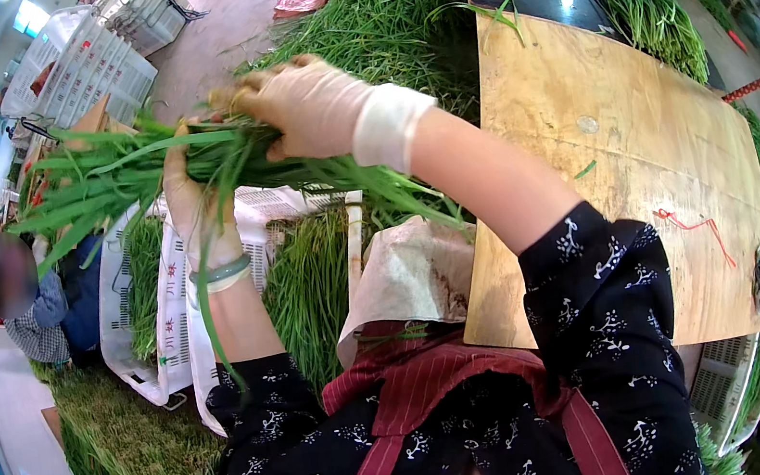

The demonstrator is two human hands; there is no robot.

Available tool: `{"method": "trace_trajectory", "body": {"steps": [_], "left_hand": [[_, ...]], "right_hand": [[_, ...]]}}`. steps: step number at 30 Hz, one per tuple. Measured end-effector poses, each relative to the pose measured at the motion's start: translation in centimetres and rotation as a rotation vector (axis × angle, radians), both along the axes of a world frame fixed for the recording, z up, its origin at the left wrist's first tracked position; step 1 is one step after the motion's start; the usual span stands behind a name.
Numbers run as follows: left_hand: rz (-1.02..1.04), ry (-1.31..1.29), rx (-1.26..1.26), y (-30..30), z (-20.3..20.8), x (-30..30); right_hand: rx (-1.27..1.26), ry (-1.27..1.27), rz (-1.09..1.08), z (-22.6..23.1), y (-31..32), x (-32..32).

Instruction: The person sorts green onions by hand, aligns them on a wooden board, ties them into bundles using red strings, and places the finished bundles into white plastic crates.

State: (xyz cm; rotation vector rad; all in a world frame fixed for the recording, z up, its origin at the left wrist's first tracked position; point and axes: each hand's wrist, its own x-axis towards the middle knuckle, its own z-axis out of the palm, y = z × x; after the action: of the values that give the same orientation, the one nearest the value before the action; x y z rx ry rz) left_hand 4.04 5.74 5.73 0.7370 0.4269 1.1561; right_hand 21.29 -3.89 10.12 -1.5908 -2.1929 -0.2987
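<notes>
Up in front of me, left of the middle, a loose bunch of garlic chives (92, 190) lies crosswise in my hands, its long flat leaves fanning out to the left. My left hand (193, 201), in a thin pale glove with a bangle at the wrist, is wrapped round the bunch from below. From above, my right hand (308, 107), gloved with a white cuff, has its fingers bent over the leaves; the fingertips are partly hidden there. One long leaf (208, 310) hangs down past my left wrist.
A wooden board (621, 155) with a red string (697, 224) lies at my right. Beyond my hands rises a large chive heap (389, 22). White crates (179, 314) of chives stand at lower left, near another person (50, 308). A chive bundle (646, 20) rests far right.
</notes>
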Motion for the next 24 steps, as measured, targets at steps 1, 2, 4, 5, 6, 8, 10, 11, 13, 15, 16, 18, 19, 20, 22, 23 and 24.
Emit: {"method": "trace_trajectory", "body": {"steps": [1,2,4,5,6,8,10,11,13,15,16,18,19,20,22,23,24], "left_hand": [[0.064,-0.007,0.019,0.3,-0.7,-1.1],[0.127,-0.019,0.035,0.3,-1.1,-2.2],[0.132,-0.098,-0.102,-0.5,-2.2,-4.1],[0.186,-0.074,-0.111,-0.3,-2.9,-4.9],[0.226,-0.053,-0.133,0.5,-4.7,-4.7],[0.228,-0.147,-0.112,0.8,-5.8,-5.4],[0.205,-0.213,-0.067,0.6,-6.7,-6.1],[0.174,-0.247,-0.016,0.6,-7.6,-6.0],[0.159,-0.289,-0.086,-0.2,-8.0,-5.1],[0.246,-0.215,-0.122,-1.6,-7.2,-3.9],[0.255,-0.222,-0.137,-2.1,-7.0,-3.5],[0.270,-0.237,-0.166,-3.1,-6.4,-2.6],[0.198,-0.259,-0.180,-3.6,-6.0,-2.2],[0.182,-0.237,-0.100,-3.5,-6.3,-2.6],[0.136,-0.194,0.058,-2.0,-7.7,-3.3],[0.006,-0.409,-0.014,-0.3,-8.5,-3.8],[-0.111,-0.429,0.005,0.6,-9.6,-4.6]], "right_hand": [[0.115,0.161,0.016,0.2,-0.8,0.4],[0.132,0.343,0.028,0.8,-1.9,1.5],[0.383,0.670,-0.086,-0.8,-4.6,4.0],[0.380,0.748,-0.219,-1.7,-6.5,5.3],[0.308,0.812,-0.352,-3.4,-8.3,6.6],[0.054,0.770,-0.437,-5.6,-10.7,7.0],[0.028,0.443,-0.486,-6.9,-10.7,5.5],[-0.035,0.355,-0.530,-7.1,-10.3,4.8],[0.047,0.200,-0.564,-8.1,-8.6,4.0],[0.217,0.112,-0.526,-10.0,-6.6,3.6],[0.173,0.251,-0.423,-9.5,-6.1,3.6],[0.357,0.388,-0.171,-10.0,-6.7,3.6],[0.429,0.257,-0.062,-8.9,-7.7,3.1],[0.277,0.451,-0.010,-7.6,-9.2,1.8],[0.340,0.382,-0.067,-7.7,-9.9,0.4],[0.309,0.346,-0.006,-7.6,-10.4,0.4],[0.286,0.359,0.042,-7.7,-10.7,0.5]]}}
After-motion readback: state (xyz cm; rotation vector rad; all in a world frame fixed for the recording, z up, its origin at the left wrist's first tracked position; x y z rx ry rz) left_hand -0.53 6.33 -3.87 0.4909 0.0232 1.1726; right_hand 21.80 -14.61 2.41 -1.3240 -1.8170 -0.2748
